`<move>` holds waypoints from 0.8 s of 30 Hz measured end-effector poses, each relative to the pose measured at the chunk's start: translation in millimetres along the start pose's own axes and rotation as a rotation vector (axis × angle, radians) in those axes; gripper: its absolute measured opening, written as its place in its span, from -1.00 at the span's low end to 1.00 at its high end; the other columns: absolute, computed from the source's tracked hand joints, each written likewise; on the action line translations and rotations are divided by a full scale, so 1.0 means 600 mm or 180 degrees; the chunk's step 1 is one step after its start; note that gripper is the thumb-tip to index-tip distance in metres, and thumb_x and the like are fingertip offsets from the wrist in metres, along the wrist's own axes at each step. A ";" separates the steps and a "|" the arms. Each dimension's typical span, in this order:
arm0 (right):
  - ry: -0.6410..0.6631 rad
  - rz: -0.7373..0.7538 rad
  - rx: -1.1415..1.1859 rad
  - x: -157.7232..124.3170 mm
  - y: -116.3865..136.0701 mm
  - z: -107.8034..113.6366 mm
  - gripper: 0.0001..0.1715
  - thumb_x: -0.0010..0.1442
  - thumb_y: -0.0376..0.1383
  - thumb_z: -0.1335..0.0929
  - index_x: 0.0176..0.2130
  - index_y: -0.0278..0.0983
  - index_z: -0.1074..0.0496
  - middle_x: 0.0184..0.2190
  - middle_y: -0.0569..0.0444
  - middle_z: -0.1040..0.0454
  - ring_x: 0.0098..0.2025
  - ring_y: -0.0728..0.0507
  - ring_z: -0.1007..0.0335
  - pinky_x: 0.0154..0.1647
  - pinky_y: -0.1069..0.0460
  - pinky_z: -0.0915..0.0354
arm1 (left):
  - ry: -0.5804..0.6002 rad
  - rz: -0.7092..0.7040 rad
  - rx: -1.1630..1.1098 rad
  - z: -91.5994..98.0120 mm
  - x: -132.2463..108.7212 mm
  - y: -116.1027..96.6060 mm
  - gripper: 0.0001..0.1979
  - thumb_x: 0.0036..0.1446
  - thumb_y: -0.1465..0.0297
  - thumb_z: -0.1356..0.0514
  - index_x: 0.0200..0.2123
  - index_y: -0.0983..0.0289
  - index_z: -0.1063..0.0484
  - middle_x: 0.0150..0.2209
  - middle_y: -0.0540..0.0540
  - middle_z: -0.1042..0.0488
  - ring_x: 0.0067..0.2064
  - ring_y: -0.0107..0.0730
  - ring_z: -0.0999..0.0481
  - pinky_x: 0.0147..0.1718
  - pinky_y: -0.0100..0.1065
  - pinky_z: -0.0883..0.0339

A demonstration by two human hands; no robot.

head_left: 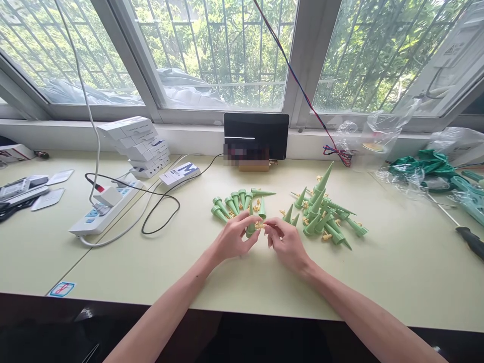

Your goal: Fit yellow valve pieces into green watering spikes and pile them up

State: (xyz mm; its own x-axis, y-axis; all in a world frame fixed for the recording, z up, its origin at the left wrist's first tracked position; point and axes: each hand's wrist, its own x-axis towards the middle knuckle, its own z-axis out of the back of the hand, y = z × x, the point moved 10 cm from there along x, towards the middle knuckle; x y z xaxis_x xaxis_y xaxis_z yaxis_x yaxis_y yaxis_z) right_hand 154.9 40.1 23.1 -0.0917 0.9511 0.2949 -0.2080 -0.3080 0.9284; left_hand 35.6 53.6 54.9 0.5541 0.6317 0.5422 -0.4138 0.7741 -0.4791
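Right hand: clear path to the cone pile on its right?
Likely yes. The pile lies on the table just beyond the right hand, with nothing between. But it seems to pinch a yellow part at the cone in the left hand, so it's busy.

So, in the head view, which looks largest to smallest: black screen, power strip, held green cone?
1. black screen
2. power strip, longer but slimmer, and nearer the camera
3. green cone, clearly smallest

A small green plastic cone point(250, 230) is pinched in the fingers of the left hand point(234, 238), its wide end low and apparently pointing up. A tiny yellow fitting point(259, 225) touches its side, nipped by the right hand point(286, 243).
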 end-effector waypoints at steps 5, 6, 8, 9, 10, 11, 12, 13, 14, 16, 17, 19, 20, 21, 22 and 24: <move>-0.0026 0.0026 0.0007 0.000 0.004 0.001 -0.71 0.34 -0.11 -0.27 -0.18 -0.25 -0.44 -0.34 0.04 -0.46 -0.54 -0.02 -0.32 -0.50 0.05 -0.35 | -0.0024 0.0014 0.0026 0.004 0.001 -0.003 -0.75 0.18 0.41 -0.16 -0.05 0.24 -0.42 -0.36 0.03 -0.35 -0.51 -0.55 -0.27 -0.51 -0.46 -0.31; -0.0024 0.0023 0.0009 0.000 0.004 0.001 -0.70 0.34 -0.10 -0.27 -0.19 -0.25 -0.44 -0.34 0.03 -0.46 -0.54 -0.02 -0.32 -0.51 0.05 -0.35 | -0.0023 0.0015 0.0031 0.004 0.001 -0.003 -0.75 0.18 0.41 -0.16 -0.05 0.24 -0.42 -0.36 0.03 -0.35 -0.51 -0.55 -0.27 -0.51 -0.46 -0.31; -0.0017 0.0015 0.0012 0.000 0.004 0.001 -0.69 0.33 -0.09 -0.27 -0.20 -0.26 -0.44 -0.36 0.04 -0.46 -0.55 -0.02 -0.32 -0.52 0.05 -0.35 | -0.0014 0.0010 0.0025 0.003 0.000 -0.002 -0.75 0.18 0.41 -0.16 -0.05 0.24 -0.43 -0.36 0.03 -0.34 -0.51 -0.55 -0.26 -0.52 -0.46 -0.30; -0.0009 0.0007 0.0006 0.001 0.003 0.001 -0.68 0.34 -0.09 -0.26 -0.20 -0.26 -0.44 -0.38 0.05 -0.45 -0.55 -0.02 -0.32 -0.52 0.06 -0.34 | -0.0010 0.0007 0.0014 0.002 -0.001 -0.002 -0.75 0.19 0.41 -0.16 -0.05 0.24 -0.42 -0.36 0.03 -0.34 -0.51 -0.55 -0.26 -0.52 -0.46 -0.30; 0.0005 -0.0005 -0.0007 0.001 0.003 0.001 -0.68 0.34 -0.09 -0.26 -0.21 -0.26 -0.45 -0.40 0.06 -0.43 -0.55 -0.02 -0.32 -0.53 0.06 -0.34 | -0.0007 0.0005 -0.0001 0.001 -0.001 -0.001 -0.75 0.19 0.41 -0.16 -0.05 0.24 -0.42 -0.36 0.03 -0.34 -0.51 -0.55 -0.26 -0.52 -0.46 -0.30; 0.0020 -0.0019 -0.0021 0.001 0.002 0.000 -0.68 0.34 -0.09 -0.26 -0.22 -0.26 -0.45 -0.43 0.07 -0.42 -0.55 -0.02 -0.32 -0.53 0.06 -0.33 | -0.0002 0.0004 -0.0018 0.000 -0.002 -0.001 -0.75 0.19 0.41 -0.16 -0.05 0.24 -0.42 -0.35 0.04 -0.33 -0.52 -0.56 -0.26 -0.53 -0.46 -0.29; 0.0034 -0.0034 -0.0036 0.001 0.001 0.000 -0.67 0.34 -0.09 -0.25 -0.23 -0.26 -0.44 -0.46 0.09 -0.40 -0.56 -0.02 -0.31 -0.52 0.06 -0.32 | 0.0005 0.0000 -0.0036 -0.001 -0.002 -0.001 -0.75 0.19 0.41 -0.16 -0.04 0.23 -0.42 -0.35 0.04 -0.33 -0.52 -0.56 -0.27 -0.53 -0.46 -0.29; 0.0046 -0.0049 -0.0050 0.001 0.000 -0.001 -0.67 0.34 -0.09 -0.25 -0.25 -0.26 -0.44 -0.48 0.10 -0.39 -0.56 -0.03 -0.31 -0.52 0.07 -0.31 | 0.0009 -0.0004 -0.0053 -0.002 -0.002 -0.001 -0.75 0.20 0.41 -0.16 -0.04 0.23 -0.41 -0.35 0.04 -0.33 -0.52 -0.57 -0.27 -0.53 -0.46 -0.29; 0.0057 -0.0061 -0.0063 0.002 -0.001 -0.001 -0.67 0.35 -0.09 -0.25 -0.26 -0.26 -0.43 -0.51 0.12 -0.38 -0.56 -0.03 -0.30 -0.51 0.07 -0.30 | 0.0013 -0.0005 -0.0068 -0.002 -0.003 -0.001 -0.75 0.20 0.41 -0.16 -0.04 0.23 -0.41 -0.34 0.04 -0.33 -0.52 -0.57 -0.27 -0.53 -0.46 -0.29; 0.0077 -0.0074 -0.0082 0.002 -0.003 -0.002 -0.66 0.35 -0.09 -0.24 -0.30 -0.26 -0.42 -0.56 0.15 -0.36 -0.58 -0.03 -0.29 -0.51 0.07 -0.28 | 0.0022 -0.0016 -0.0088 -0.003 -0.004 -0.001 -0.75 0.20 0.41 -0.16 -0.04 0.24 -0.41 -0.34 0.04 -0.33 -0.52 -0.56 -0.27 -0.53 -0.46 -0.29; 0.0087 -0.0078 -0.0091 0.002 -0.003 -0.003 -0.65 0.35 -0.09 -0.24 -0.32 -0.25 -0.40 -0.57 0.16 -0.35 -0.58 -0.02 -0.29 -0.51 0.08 -0.27 | 0.0023 -0.0019 -0.0094 -0.004 -0.004 -0.002 -0.75 0.20 0.41 -0.16 -0.04 0.24 -0.41 -0.35 0.03 -0.33 -0.52 -0.56 -0.27 -0.53 -0.46 -0.29; 0.0106 -0.0089 -0.0120 0.002 -0.004 -0.004 -0.63 0.36 -0.08 -0.23 -0.36 -0.25 -0.37 -0.58 0.16 -0.34 -0.59 -0.02 -0.28 -0.51 0.08 -0.26 | 0.0025 -0.0027 -0.0097 -0.004 -0.004 -0.002 -0.75 0.19 0.41 -0.17 -0.04 0.24 -0.41 -0.35 0.03 -0.32 -0.52 -0.56 -0.27 -0.52 -0.46 -0.29; 0.0113 -0.0093 -0.0136 0.002 -0.005 -0.005 -0.62 0.36 -0.08 -0.23 -0.38 -0.25 -0.36 -0.58 0.17 -0.33 -0.59 -0.02 -0.28 -0.51 0.08 -0.25 | 0.0025 -0.0033 -0.0094 -0.004 -0.004 -0.002 -0.75 0.19 0.41 -0.17 -0.04 0.24 -0.41 -0.35 0.02 -0.32 -0.52 -0.56 -0.26 -0.52 -0.46 -0.28; 0.0117 -0.0098 -0.0148 0.002 -0.005 -0.005 -0.61 0.37 -0.08 -0.22 -0.40 -0.24 -0.34 -0.59 0.17 -0.32 -0.59 -0.02 -0.27 -0.51 0.08 -0.24 | 0.0020 -0.0042 -0.0088 -0.004 -0.004 -0.003 -0.75 0.19 0.41 -0.17 -0.04 0.24 -0.41 -0.36 0.02 -0.31 -0.53 -0.57 -0.26 -0.52 -0.45 -0.28; 0.0120 -0.0103 -0.0156 0.003 -0.005 -0.005 -0.60 0.37 -0.08 -0.22 -0.41 -0.24 -0.33 -0.60 0.17 -0.32 -0.60 -0.02 -0.27 -0.51 0.08 -0.23 | 0.0015 -0.0049 -0.0084 -0.004 -0.004 -0.003 -0.75 0.19 0.41 -0.17 -0.04 0.24 -0.41 -0.36 0.02 -0.31 -0.53 -0.57 -0.25 -0.52 -0.45 -0.28; 0.0125 -0.0111 -0.0157 0.003 -0.005 -0.006 -0.59 0.37 -0.08 -0.22 -0.43 -0.24 -0.31 -0.61 0.18 -0.30 -0.61 -0.02 -0.26 -0.52 0.08 -0.21 | 0.0008 -0.0063 -0.0080 -0.004 -0.004 -0.004 -0.75 0.18 0.42 -0.18 -0.05 0.24 -0.41 -0.36 0.02 -0.31 -0.52 -0.56 -0.25 -0.52 -0.46 -0.28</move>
State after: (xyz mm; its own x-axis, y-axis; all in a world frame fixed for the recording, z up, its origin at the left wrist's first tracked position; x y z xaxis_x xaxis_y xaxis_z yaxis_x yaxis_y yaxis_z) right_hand 152.2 42.6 19.9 -0.1215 0.9599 0.2527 -0.2594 -0.2764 0.9254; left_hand 36.9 50.2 53.0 0.5638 0.6162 0.5499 -0.3845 0.7851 -0.4855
